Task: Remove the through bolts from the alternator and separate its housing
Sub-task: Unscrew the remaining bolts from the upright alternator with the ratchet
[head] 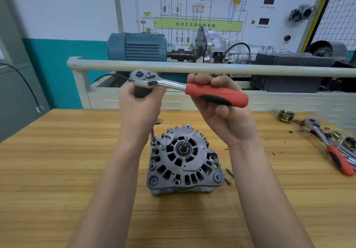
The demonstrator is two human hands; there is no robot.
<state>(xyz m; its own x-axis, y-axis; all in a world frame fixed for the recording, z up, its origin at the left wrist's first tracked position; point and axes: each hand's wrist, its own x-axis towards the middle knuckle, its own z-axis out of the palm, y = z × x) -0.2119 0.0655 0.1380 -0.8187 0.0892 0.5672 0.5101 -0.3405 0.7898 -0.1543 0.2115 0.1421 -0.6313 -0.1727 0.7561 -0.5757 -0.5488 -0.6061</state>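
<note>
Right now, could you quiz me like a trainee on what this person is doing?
1. True or false: the right hand grips the ratchet by its red handle.
2. What does the left hand hold? A) the extension bar under the ratchet head B) a loose bolt
3. Where is the socket seated on the alternator?

Key: 1 true; 2 A; 3 at a bolt on its upper left edge.
</note>
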